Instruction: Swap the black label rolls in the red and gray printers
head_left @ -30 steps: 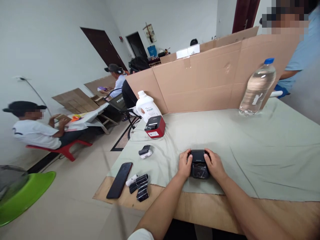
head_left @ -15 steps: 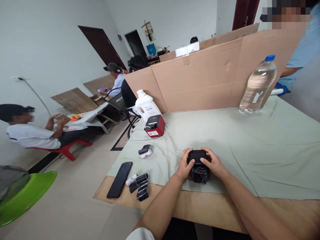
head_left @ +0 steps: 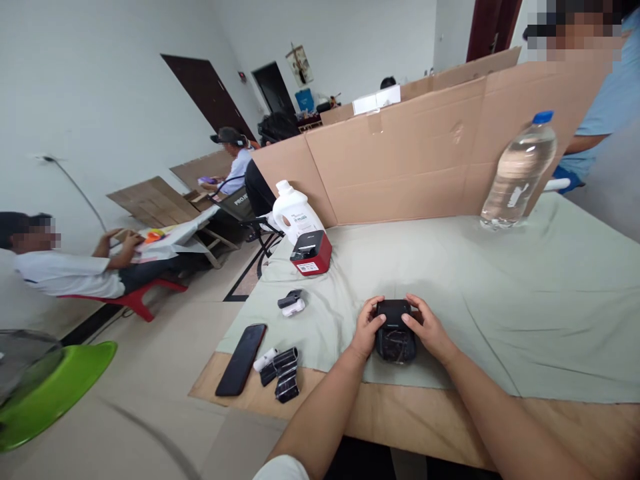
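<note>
Holding: small black device (head_left: 395, 330), clenched between left hand (head_left: 367, 328) and right hand (head_left: 429, 329)
Risk: device slipping from grip onto tabletop (head_left: 500, 287) if fingers shift

One head-worn view; looks forward and down, close over the table (head_left: 500, 280).

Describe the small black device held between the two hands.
The small black device is a boxy gadget, apparently plastic, with a matte top and a glossy, see-through-looking front. It rests on the pale green cloth near the table's front edge. The left hand grips its left side and the right hand its right, thumbs on top.
</note>
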The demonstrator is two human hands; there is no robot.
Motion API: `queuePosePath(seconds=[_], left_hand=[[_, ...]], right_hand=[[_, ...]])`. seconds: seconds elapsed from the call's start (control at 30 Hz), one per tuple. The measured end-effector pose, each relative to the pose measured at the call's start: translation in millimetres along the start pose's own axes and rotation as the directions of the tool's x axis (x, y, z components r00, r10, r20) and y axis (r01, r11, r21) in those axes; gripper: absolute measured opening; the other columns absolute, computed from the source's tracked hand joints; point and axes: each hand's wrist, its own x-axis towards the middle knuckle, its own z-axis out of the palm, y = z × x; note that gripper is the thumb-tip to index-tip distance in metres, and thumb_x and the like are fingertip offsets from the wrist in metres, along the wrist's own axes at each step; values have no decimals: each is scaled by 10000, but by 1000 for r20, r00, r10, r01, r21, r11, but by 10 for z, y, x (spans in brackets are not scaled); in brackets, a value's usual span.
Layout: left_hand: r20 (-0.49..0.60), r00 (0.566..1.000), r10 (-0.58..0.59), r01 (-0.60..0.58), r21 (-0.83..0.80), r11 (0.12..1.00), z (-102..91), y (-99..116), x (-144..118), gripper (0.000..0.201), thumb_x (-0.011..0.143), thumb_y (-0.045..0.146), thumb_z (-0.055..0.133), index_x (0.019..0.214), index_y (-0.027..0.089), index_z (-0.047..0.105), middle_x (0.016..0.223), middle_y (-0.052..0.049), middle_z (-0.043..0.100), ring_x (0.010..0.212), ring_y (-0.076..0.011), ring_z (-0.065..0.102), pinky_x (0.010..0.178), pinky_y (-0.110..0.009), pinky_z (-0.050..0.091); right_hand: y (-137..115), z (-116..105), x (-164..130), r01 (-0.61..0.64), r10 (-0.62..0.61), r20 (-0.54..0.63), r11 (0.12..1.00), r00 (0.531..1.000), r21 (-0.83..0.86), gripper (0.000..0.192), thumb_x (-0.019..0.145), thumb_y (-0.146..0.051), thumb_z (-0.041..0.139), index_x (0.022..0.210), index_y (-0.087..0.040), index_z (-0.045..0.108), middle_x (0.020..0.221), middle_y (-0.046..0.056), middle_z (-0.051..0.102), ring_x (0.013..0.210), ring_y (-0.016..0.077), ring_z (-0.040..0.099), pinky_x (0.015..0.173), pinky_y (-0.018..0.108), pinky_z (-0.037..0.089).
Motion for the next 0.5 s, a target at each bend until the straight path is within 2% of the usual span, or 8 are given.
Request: queuePosePath(seconds=[0.1,0.17,0.23,0.3,0.4,0.5], left_hand=[[-113,992,-59,40,-167,985,1,-22,17,494,761,357,652,1212,185,547,1093,-72,626,975,-213,605,870,-336,474],[-170,983,-63,29,-197,980,6,-29,30,490,756,353,661,1204,190,547,1085,-64,631,970,-203,607,852,-317,478],[-189,981,-41,7,-173,985,12,-38,42,506,740,368,679,1198,193,553,1097,-66,629,974,-203,606,841,-310,482],[-210,978,-6,-21,-122,992,21,-51,51,538,733,397,690,1211,195,549,1152,-78,612,995,-204,600,845,-305,483],[-293,956,21,-33,-33,999,39,-81,63,550,785,473,640,1246,202,512,1232,-100,563,955,-178,609,800,-288,492],[-309,951,5,20,77,997,56,-127,77,474,829,500,573,1179,186,511,1111,-93,593,765,-132,607,690,-275,492]], right_hand=[[-6,9,-17,-46,37,91,995,995,92,727,772,-572,633,1365,-227,393,1306,126,541,961,206,632,887,390,502],[-19,12,-37,-88,71,161,991,984,99,786,766,-560,651,1402,-212,347,1129,99,622,912,206,637,834,375,509],[-36,22,-60,-124,107,179,989,978,86,817,758,-541,669,1418,-198,330,942,52,651,847,203,633,781,357,507],[-52,39,-72,-153,136,149,982,980,109,802,739,-527,689,1395,-199,364,852,22,648,795,195,626,745,342,504],[-63,31,-7,-215,207,59,957,977,196,706,718,-511,704,1313,-224,456,846,19,666,769,193,641,696,326,519],[-63,-155,223,-223,258,-127,945,958,240,614,742,-489,676,1271,-236,493,880,45,693,744,207,673,623,329,548]])
